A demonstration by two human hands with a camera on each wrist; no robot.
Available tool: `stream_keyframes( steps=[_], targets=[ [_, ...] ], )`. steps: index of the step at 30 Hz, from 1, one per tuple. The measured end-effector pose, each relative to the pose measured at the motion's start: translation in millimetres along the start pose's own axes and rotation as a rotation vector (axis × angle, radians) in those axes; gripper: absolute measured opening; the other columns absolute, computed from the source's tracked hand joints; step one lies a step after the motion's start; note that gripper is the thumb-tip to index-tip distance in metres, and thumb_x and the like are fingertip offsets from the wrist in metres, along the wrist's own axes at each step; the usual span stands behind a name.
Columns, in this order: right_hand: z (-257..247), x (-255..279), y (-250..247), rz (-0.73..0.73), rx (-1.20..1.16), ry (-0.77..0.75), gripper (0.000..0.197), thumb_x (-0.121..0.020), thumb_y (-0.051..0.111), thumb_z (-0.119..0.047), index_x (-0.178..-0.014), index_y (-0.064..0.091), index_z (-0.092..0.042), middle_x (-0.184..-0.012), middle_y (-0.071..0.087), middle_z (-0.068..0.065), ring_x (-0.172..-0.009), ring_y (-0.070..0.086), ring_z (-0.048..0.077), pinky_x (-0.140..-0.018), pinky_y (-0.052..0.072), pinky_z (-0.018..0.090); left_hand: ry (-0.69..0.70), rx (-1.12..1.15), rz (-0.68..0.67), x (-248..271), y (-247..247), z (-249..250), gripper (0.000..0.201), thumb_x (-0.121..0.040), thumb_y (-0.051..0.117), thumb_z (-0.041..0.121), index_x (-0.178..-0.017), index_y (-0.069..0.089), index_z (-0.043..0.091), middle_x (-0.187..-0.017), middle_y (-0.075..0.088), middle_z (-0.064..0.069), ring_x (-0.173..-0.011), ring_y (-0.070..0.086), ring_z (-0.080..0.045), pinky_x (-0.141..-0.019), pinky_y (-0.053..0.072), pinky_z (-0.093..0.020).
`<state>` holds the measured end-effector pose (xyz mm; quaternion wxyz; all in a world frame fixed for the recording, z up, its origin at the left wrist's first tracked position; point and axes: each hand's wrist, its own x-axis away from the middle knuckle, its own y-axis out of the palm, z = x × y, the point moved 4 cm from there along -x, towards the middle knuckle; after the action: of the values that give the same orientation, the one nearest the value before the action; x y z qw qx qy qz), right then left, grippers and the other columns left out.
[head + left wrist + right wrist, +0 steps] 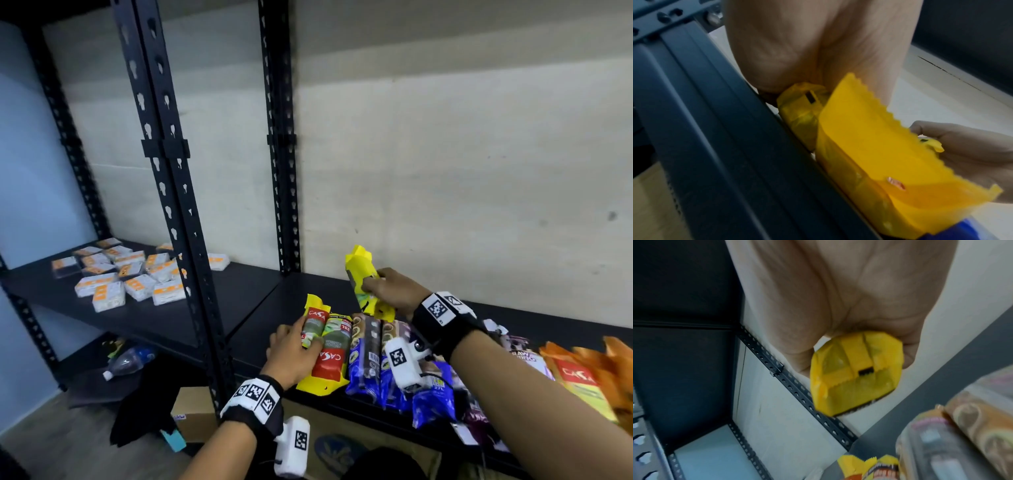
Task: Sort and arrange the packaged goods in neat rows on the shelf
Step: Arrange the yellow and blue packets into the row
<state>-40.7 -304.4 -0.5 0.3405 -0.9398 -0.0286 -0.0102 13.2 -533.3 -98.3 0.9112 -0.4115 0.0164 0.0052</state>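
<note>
On the black shelf (263, 308), my left hand (306, 341) grips a yellow and red Casa pack (314, 323) lying at the left end of a row. A second Casa pack (334, 356) lies right beside it, its yellow end (879, 162) close in the left wrist view. Blue and brown roll packs (366, 356) follow to the right. My right hand (373, 284) holds another yellow pack (361, 274) tilted in the air above the row's far side. That pack's folded end (855, 373) pokes out of my fist in the right wrist view.
Orange and yellow packs (582, 373) lie heaped at the shelf's right end. Several white and orange packs (120, 274) lie scattered on the left bay. A black slotted upright (178, 205) divides the bays. Below stand a plastic bottle (126, 363) and a cardboard box (195, 411).
</note>
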Motion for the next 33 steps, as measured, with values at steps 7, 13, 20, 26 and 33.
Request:
stream_keyframes(
  steps=[7, 13, 20, 26, 33],
  targets=[
    [-11.6, 7.6, 46.7, -0.047, -0.056, -0.035, 0.075, -0.063, 0.069, -0.06, -0.12, 0.057, -0.013, -0.107, 0.073, 0.005, -0.088, 0.072, 0.02, -0.082, 0.059, 0.04, 0.021, 0.163, -0.018, 3.0, -19.4, -10.4, 0.058, -0.089, 0.065, 0.047, -0.141, 0.05, 0.025, -0.125, 0.049, -0.005, -0.115, 0.057, -0.019, -0.106, 0.044, -0.031],
    [-65.8, 29.9, 90.1, -0.137, 0.04, -0.129, 0.077, -0.083, 0.061, -0.045, -0.151, 0.024, -0.044, -0.122, 0.064, 0.007, -0.092, 0.068, 0.023, -0.084, 0.055, 0.034, 0.023, 0.271, 0.275, 20.5, -66.0, -46.2, 0.014, -0.094, 0.065, 0.025, -0.106, 0.072, 0.021, -0.097, 0.072, 0.005, -0.082, 0.061, 0.005, -0.081, 0.049, -0.016],
    [-93.9, 18.2, 149.8, -0.233, 0.246, -0.092, 0.052, -0.082, 0.055, -0.048, -0.134, 0.05, -0.046, -0.124, 0.067, -0.003, -0.113, 0.06, 0.02, -0.092, 0.047, 0.027, -0.015, 0.304, 0.31, 39.0, -76.4, -83.4, 0.017, -0.097, 0.06, 0.029, -0.112, 0.068, 0.027, -0.098, 0.073, 0.008, -0.091, 0.067, -0.004, -0.092, 0.053, -0.034],
    [-88.2, 7.5, 176.6, -0.216, 0.592, -0.056, 0.063, -0.084, 0.044, -0.063, -0.145, 0.039, -0.047, -0.146, 0.049, 0.004, -0.137, 0.034, 0.038, -0.108, 0.035, 0.045, 0.046, 0.232, 0.275, 42.5, -77.1, -82.4, 0.042, -0.097, 0.061, 0.03, -0.138, 0.057, 0.02, -0.115, 0.071, 0.009, -0.096, 0.063, 0.008, -0.081, 0.042, 0.0],
    [-82.7, 9.2, 185.6, -0.153, 0.729, -0.074, 0.064, -0.091, 0.024, -0.071, -0.15, 0.026, -0.047, -0.15, 0.041, 0.018, -0.138, 0.026, 0.041, -0.106, 0.026, 0.054, 0.195, 0.126, 0.254, 36.7, -65.6, -82.0, 0.055, -0.092, 0.064, 0.041, -0.143, 0.05, 0.029, -0.126, 0.058, 0.01, -0.116, 0.059, -0.004, -0.103, 0.049, -0.031]
  ],
)
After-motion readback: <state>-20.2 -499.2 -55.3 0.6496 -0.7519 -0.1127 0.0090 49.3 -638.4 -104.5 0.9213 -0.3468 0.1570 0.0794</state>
